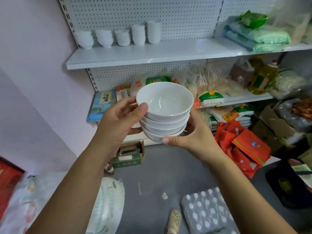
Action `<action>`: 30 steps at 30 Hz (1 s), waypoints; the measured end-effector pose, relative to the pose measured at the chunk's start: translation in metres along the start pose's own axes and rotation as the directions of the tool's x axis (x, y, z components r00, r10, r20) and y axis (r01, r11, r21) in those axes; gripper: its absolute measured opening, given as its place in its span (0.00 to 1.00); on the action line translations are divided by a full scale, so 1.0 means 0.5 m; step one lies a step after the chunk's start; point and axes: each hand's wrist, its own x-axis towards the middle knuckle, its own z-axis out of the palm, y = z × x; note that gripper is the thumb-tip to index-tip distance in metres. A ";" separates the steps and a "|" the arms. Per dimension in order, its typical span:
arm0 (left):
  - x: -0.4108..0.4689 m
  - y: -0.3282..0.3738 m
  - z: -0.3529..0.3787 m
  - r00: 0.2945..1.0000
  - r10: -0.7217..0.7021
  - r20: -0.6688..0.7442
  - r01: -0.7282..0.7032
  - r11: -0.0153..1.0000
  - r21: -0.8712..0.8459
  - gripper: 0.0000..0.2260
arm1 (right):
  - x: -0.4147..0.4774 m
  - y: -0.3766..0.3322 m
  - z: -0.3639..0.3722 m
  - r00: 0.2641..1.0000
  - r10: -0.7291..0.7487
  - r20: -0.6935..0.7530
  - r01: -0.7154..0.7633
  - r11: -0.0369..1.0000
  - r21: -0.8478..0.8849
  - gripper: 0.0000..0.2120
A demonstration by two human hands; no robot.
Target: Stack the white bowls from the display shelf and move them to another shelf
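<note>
1. Stack of white bowls (164, 107) is held in mid-air at frame centre.
2. Left grip (121, 122) clamped on its 9 o'clock side, thumb on top rim.
3. Right grip (194, 134) clamped at 4 o'clock, thumb on the bottom bowl.
4. More bowl stacks (118, 37) on upper shelf (152, 56), 11 o'clock.

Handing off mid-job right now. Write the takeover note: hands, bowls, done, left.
Left hand: grips the stack of glossy white ceramic bowls on its left side, thumb on the top rim.
Right hand: cups the stack from beneath, on its right.
Bowls: about four nested, held in the air before the shelving; five other white bowl stacks stand at the back of the white metal upper shelf.
Done: this stack is gathered and in hand.
Left: place it on the destination shelf.
</note>
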 end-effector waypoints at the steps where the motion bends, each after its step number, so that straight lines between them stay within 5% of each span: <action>1: 0.039 0.003 0.009 1.000 0.005 -0.004 -0.005 1.000 0.000 0.24 | 0.038 0.007 -0.014 1.000 -0.011 0.010 0.011 1.000 -0.003 0.46; 18: 0.617 -0.021 0.075 0.998 0.023 -0.057 -0.025 0.999 -0.037 0.24 | 0.602 0.150 -0.169 0.999 0.001 0.041 0.002 0.998 -0.065 0.47; 30: 1.105 -0.009 0.057 0.981 0.061 0.183 -0.061 0.998 -0.002 0.20 | 0.986 0.246 -0.204 0.988 0.001 -0.153 -0.010 0.998 -0.058 0.48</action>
